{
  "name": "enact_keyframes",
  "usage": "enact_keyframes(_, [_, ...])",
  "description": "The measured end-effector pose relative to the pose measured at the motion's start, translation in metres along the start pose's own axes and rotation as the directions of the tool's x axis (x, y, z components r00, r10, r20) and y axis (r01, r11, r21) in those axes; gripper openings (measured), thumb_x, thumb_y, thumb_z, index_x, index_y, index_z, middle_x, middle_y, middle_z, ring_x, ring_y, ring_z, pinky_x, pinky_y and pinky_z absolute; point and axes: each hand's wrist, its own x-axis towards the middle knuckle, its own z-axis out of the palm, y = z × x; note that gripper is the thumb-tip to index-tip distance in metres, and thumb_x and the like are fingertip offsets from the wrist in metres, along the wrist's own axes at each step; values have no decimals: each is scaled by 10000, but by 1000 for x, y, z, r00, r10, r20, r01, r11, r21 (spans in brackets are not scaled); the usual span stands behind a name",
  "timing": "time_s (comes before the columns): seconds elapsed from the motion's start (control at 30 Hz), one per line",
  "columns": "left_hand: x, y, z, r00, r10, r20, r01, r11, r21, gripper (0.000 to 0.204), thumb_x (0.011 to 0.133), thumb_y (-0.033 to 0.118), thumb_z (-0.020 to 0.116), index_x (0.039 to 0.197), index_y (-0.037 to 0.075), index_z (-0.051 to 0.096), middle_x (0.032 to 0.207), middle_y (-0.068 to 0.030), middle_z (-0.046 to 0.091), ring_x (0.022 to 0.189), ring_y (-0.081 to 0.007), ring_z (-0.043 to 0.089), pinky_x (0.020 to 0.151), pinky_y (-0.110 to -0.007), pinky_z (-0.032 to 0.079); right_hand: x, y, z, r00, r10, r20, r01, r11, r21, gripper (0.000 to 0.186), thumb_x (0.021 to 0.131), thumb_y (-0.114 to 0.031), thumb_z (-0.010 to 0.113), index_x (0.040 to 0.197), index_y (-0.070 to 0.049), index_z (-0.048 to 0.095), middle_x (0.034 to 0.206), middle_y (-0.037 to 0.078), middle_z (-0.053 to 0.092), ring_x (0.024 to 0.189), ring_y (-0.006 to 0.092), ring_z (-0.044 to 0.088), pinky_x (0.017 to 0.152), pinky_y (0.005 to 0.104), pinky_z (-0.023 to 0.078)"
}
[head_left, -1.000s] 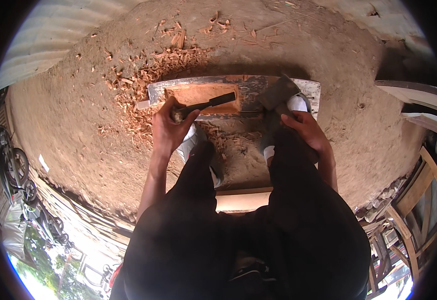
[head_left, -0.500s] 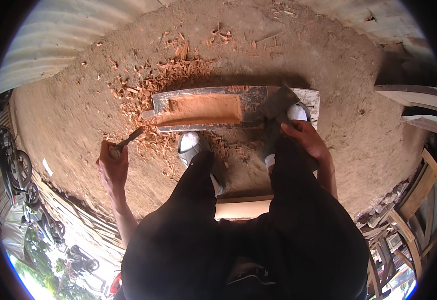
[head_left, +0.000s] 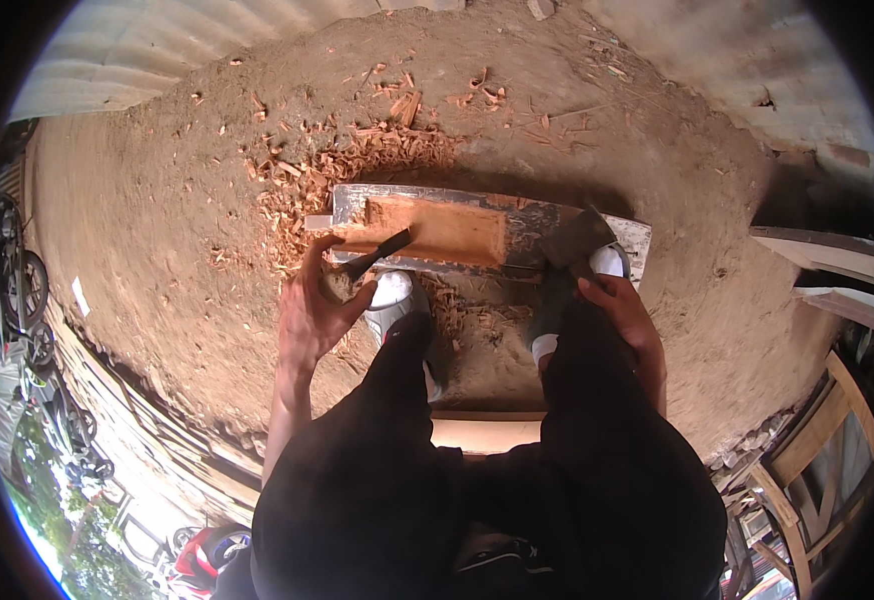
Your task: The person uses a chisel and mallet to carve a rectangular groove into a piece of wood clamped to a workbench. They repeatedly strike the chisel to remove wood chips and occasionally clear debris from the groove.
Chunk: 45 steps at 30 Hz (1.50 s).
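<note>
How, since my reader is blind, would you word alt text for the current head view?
A bare left-hand grip holds a chisel, its tip seen against a rectangular recess in a dark, worn wooden block; the right-hand grip holds a dark, square-headed tool. Reddish wood shavings litter the dirt ground.

One left hand (head_left: 314, 312) and one right hand (head_left: 629, 318) show at 9 and 3 o'clock, with one chisel (head_left: 394, 243) at 10 and one mallet (head_left: 577, 238) at 2. Toward 12 lies one board (head_left: 534, 226) with one recess (head_left: 447, 226); two feet (head_left: 393, 292) appear, and shavings (head_left: 312, 182) at 11 are uncountable.
</note>
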Motion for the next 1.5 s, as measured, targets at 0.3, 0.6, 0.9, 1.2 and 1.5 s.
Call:
enact_keyframes(0.3, [6,-16,-8,955,63,290,103,846,-523,708,750,279,929,1332,-9,646,1103,-141,752,950,-148,692,829,-326,564,2,-1,5,1000,11,-6,-11,997,71,434,955,-388,755,1099,16,687,955,37,693,838,99,637,777,272,502])
enact_keyframes(0.6, [11,-30,49,993,120,-5,-100,802,-589,561,705,119,926,1219,71,705,1097,-88,715,1097,-220,662,1024,-380,511,1,-9,6,999,54,5,-54,998,35,446,946,-422,755,1070,1,688,933,38,685,838,104,632,785,279,496])
enact_keyframes(0.9, [37,-11,88,838,521,163,-336,728,-598,473,558,235,731,968,12,661,972,-131,688,964,-325,663,912,-412,513,-2,-6,9,999,10,-53,-17,991,-135,538,966,-477,711,1106,40,662,999,106,698,932,171,641,850,332,502])
enact_keyframes(1.2, [45,11,121,664,747,-31,-689,596,-413,241,699,257,739,825,55,701,769,-126,656,823,-336,652,744,-434,505,-3,-35,28,974,-214,72,202,685,-700,640,970,-368,688,1383,51,434,1184,329,651,1152,470,628,951,468,495])
enact_keyframes(1.5, [79,24,116,576,811,-107,-774,498,-391,266,716,297,745,828,60,703,728,-129,643,747,-351,652,687,-454,507,15,-19,27,952,-252,175,302,669,-680,640,995,-249,607,1485,12,289,1210,325,648,1131,479,640,941,492,496])
